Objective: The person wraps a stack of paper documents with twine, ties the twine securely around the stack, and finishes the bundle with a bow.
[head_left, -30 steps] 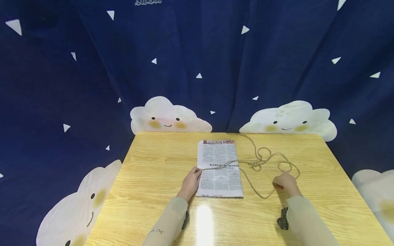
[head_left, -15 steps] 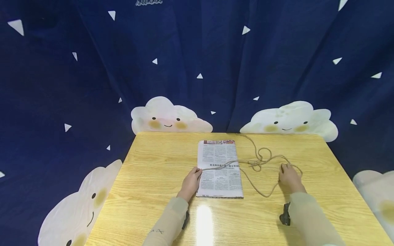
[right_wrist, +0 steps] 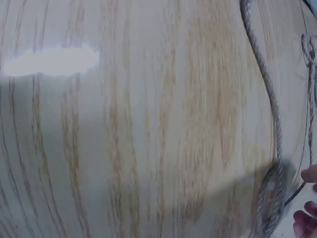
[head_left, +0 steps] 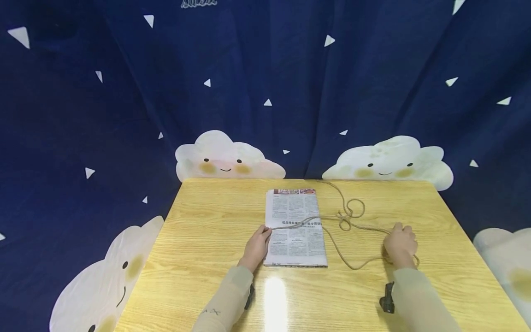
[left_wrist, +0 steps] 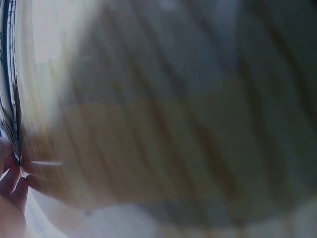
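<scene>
A folded newspaper (head_left: 295, 251) lies flat near the middle of the wooden table. Tan rope (head_left: 344, 218) crosses its upper face, and another stretch comes out from its right side. My left hand (head_left: 255, 246) pinches the newspaper's left edge where the rope reaches it; in the left wrist view the fingertips (left_wrist: 20, 191) close on the paper's layered edge. To the right, my right hand (head_left: 400, 244) holds the rope low over the table, fingers curled. The right wrist view has only part of that hand (right_wrist: 307, 220), beside a hanging or lying loop of rope (right_wrist: 266, 75).
Loose loops and a tangle of rope lie between the newspaper and my right hand, one strand running to the table's (head_left: 207, 221) back edge. A dark blue curtain (head_left: 249, 69) with printed clouds hangs behind. Each wrist carries a small black device (head_left: 387, 299).
My right hand has reached forward, then moved right, drawing the rope along; the loop beside it has been pulled out and the tangle has loosened. My left hand and the newspaper stay put.
</scene>
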`<state>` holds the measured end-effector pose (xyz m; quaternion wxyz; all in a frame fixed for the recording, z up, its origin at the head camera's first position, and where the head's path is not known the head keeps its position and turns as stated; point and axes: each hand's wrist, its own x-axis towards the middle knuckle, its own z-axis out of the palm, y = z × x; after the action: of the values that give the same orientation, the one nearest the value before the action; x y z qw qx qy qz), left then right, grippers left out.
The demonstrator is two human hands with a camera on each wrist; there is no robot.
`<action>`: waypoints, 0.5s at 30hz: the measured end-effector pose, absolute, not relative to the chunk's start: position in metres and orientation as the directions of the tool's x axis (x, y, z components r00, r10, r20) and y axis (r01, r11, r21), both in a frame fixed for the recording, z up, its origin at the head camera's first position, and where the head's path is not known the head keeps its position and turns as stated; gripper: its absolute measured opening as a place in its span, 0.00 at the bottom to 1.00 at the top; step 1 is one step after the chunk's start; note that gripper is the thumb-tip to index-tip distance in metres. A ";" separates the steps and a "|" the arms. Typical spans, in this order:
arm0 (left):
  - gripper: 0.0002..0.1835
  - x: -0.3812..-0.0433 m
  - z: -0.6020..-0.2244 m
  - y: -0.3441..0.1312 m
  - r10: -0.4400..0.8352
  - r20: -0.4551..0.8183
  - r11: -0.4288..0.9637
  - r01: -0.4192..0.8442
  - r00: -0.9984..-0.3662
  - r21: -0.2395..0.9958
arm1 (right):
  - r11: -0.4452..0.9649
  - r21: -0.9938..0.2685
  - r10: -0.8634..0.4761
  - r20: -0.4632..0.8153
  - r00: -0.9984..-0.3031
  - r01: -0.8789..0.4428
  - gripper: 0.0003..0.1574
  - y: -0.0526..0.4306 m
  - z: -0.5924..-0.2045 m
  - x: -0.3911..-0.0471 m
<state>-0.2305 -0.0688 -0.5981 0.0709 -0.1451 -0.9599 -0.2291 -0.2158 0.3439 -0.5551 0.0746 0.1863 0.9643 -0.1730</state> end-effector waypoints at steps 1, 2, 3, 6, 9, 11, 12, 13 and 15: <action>0.15 -0.230 -0.598 -0.069 0.245 0.200 0.853 0.309 -0.949 0.420 | 0.876 -0.317 0.318 -0.187 -0.929 0.363 0.24 0.345 -0.557 -0.216; 0.15 -0.230 -0.597 -0.069 0.243 0.195 0.853 0.305 -0.950 0.423 | 0.877 -0.334 0.298 -0.182 -0.937 0.344 0.25 0.347 -0.559 -0.216; 0.15 -0.230 -0.597 -0.069 0.242 0.191 0.854 0.302 -0.951 0.424 | 0.877 -0.353 0.278 -0.177 -0.944 0.325 0.23 0.349 -0.561 -0.215; 0.15 -0.231 -0.596 -0.068 0.238 0.181 0.855 0.295 -0.954 0.427 | 0.868 -0.408 0.236 -0.159 -0.959 0.281 0.18 0.354 -0.567 -0.214; 0.15 -0.231 -0.596 -0.068 0.235 0.178 0.858 0.290 -0.956 0.424 | 0.838 -0.479 0.233 -0.120 -0.965 0.262 0.15 0.359 -0.571 -0.211; 0.15 -0.231 -0.595 -0.068 0.237 0.179 0.857 0.292 -0.955 0.424 | 0.818 -0.510 0.253 -0.098 -0.962 0.267 0.14 0.363 -0.571 -0.207; 0.15 -0.231 -0.595 -0.068 0.237 0.181 0.856 0.294 -0.954 0.426 | 0.809 -0.520 0.266 -0.092 -0.959 0.275 0.14 0.364 -0.569 -0.206; 0.15 -0.231 -0.595 -0.068 0.239 0.184 0.854 0.296 -0.954 0.427 | 0.805 -0.525 0.270 -0.094 -0.958 0.278 0.15 0.366 -0.568 -0.204; 0.15 -0.231 -0.595 -0.068 0.240 0.186 0.853 0.298 -0.953 0.429 | 0.799 -0.533 0.268 -0.099 -0.958 0.279 0.18 0.371 -0.564 -0.200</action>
<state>-0.2309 -0.0676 -0.5949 0.0628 -0.1401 -0.9604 -0.2324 -0.2003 0.3706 -0.5637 0.0094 0.1442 0.9483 -0.2827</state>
